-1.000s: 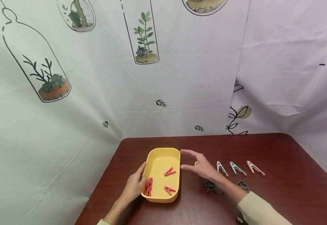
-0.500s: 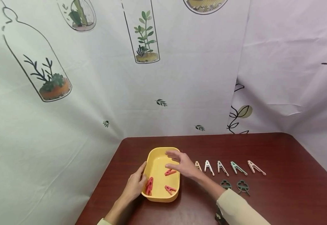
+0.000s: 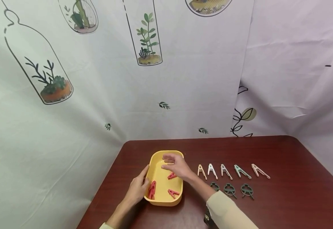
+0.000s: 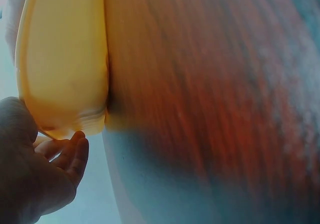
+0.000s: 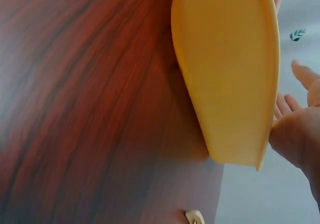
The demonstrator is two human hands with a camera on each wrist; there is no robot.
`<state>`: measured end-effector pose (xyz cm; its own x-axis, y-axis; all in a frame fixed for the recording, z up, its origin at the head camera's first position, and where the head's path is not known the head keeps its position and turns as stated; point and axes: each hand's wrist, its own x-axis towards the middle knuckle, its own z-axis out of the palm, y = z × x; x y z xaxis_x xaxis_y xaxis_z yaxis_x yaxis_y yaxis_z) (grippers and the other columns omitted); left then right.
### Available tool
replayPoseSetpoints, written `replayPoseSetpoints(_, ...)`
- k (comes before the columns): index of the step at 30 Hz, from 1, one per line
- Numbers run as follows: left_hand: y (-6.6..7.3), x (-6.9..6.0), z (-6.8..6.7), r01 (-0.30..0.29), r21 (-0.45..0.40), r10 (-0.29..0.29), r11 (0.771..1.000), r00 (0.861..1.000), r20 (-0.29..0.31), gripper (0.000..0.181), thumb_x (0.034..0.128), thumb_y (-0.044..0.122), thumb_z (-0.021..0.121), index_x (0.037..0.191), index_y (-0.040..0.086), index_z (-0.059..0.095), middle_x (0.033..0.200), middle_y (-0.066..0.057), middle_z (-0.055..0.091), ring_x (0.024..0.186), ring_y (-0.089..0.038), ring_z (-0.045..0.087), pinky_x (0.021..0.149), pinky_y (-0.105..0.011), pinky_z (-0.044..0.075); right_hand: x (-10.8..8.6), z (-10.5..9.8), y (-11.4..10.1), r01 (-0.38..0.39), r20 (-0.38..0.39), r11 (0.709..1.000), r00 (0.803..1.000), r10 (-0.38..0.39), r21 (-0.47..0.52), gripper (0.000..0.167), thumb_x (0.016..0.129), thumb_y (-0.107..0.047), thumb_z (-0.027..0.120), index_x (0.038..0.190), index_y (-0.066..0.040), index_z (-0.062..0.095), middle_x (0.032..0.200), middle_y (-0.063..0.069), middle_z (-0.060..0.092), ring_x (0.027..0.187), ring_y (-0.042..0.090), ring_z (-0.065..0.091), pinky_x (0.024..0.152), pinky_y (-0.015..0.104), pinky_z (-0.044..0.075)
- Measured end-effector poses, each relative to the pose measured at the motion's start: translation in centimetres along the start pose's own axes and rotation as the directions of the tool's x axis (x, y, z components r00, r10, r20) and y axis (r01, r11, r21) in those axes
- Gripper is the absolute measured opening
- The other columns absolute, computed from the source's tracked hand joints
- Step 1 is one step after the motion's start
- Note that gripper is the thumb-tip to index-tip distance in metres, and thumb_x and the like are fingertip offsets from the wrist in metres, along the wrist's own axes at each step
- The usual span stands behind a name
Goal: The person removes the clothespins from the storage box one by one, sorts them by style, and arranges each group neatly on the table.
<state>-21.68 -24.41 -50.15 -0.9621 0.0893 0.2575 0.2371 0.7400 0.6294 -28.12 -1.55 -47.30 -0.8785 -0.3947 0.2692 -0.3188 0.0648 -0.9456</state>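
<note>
Red-brown table (image 3: 298, 190), plant-printed cloth (image 3: 189, 82) behind

Pale cloth (image 3: 198, 82) printed with jarred plants (image 3: 57, 83) hangs behind a reddish-brown table (image 3: 286, 197).

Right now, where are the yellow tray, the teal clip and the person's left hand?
Yellow tray (image 3: 161, 183): head view, bare inside floor.
Teal clip (image 3: 243, 172): head view, longer arm.
Left hand (image 3: 137, 187): head view, back of the hand.

We count five pastel clothespins (image 3: 211, 170) and three dark green ring-shaped clips (image 3: 229, 190) on one table (image 3: 292, 178), plus at least three red clothespins (image 3: 172, 192) in one yellow tray (image 3: 161, 171); how many overlap in its corner, we cannot tell. We see two hands (image 3: 136, 189).
</note>
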Motion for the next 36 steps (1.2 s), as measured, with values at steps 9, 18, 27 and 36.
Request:
replayPoseSetpoints(9,0.0,0.0,0.0,-0.002,-0.011,0.002,1.0,1.0,0.008,0.058,0.1032,0.002,0.059,0.16,0.005,0.048,0.124,-0.013,0.069,0.091,-0.02,0.061,0.079,-0.034,0.05,0.4,1.9,0.2,-0.099,-0.009,0.988,0.995,0.101,0.118,0.044,0.096,0.004,0.073,0.136,0.017,0.06,0.132,0.033,0.066,0.123,0.044,0.066,0.094,0.037,0.058)
replayPoseSetpoints(18,0.0,0.0,-0.1,-0.002,-0.011,0.003,1.0,1.0,0.009,0.058,0.1028,0.002,0.06,0.159,0.005,0.048,0.112,-0.01,0.071,0.083,-0.016,0.059,0.076,-0.032,0.049,0.6,3.7,0.7,-0.246,0.051,0.967,0.969,0.243,0.064,0.034,0.089,0.007,0.078,0.12,0.015,0.071,0.11,0.024,0.077,0.104,0.031,0.075,0.081,0.029,0.06)
replayPoseSetpoints(27,0.0,-0.1,-0.1,0.001,-0.017,-0.001,1.0,1.0,0.003,0.057,0.103,0.001,0.06,0.159,0.004,0.048,0.13,-0.016,0.07,0.091,-0.019,0.062,0.079,-0.034,0.051,0.9,4.5,1.3,-0.334,0.065,0.942,0.941,0.331,0.041,0.025,0.084,0.013,0.079,0.108,0.013,0.074,0.096,0.019,0.078,0.089,0.025,0.076,0.078,0.035,0.062)
replayPoseSetpoints(36,0.0,-0.1,-0.1,-0.004,-0.008,0.004,1.0,1.0,-0.003,0.058,0.1024,0.001,0.06,0.159,0.004,0.048,0.129,-0.017,0.071,0.09,-0.019,0.062,0.08,-0.035,0.052,0.9,4.8,1.5,-0.335,0.111,0.942,0.937,0.332,0.017,0.025,0.082,0.017,0.079,0.107,0.014,0.074,0.098,0.024,0.077,0.09,0.026,0.076,0.079,0.036,0.062)
